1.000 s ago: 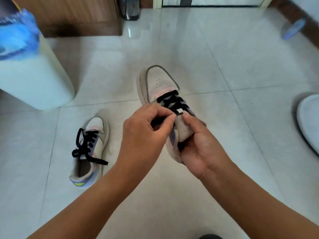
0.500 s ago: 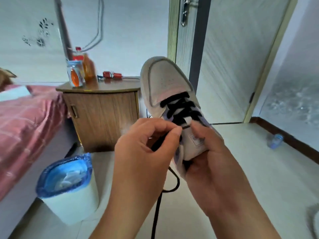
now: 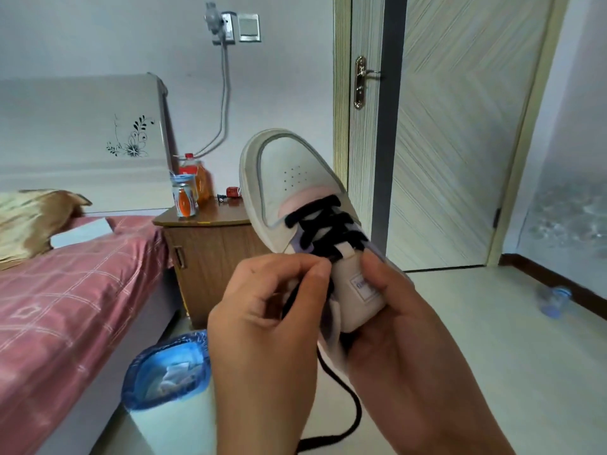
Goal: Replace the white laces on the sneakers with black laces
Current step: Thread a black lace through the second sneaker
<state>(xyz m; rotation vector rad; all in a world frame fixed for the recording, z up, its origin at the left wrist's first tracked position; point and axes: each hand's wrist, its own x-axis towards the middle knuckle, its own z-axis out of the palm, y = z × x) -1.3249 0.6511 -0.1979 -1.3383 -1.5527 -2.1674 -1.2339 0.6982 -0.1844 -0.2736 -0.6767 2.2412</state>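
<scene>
- The pale grey and white leather sneaker with a pink and lilac trim point(image 3: 289, 178) is held up in the air, toe pointing up and away, between both hands.
- The right hand point(image 3: 391, 326) curls round the sneaker's tongue and heel end, thumb pressed on the tongue beside a small label whose print is too blurred to read; the heel and sole are hidden behind its palm.
- The left hand point(image 3: 262, 323) has thumb and forefinger pinched together at the flat black lace point(image 3: 328, 224), just left of the right thumb; the lace tip itself is hidden between the fingertips.
- Above the grip the lace crosses the upper eyelets; below it a loose length hangs between the wrists and loops toward the floor, its end cut off by the frame edge.
- Below the left hand stands a white bin with a blue liner point(image 3: 167, 369), partly covered by the forearm.
- Left of the grip stands a brown wooden bedside cabinet point(image 3: 203, 257), partly behind the sneaker.
</scene>
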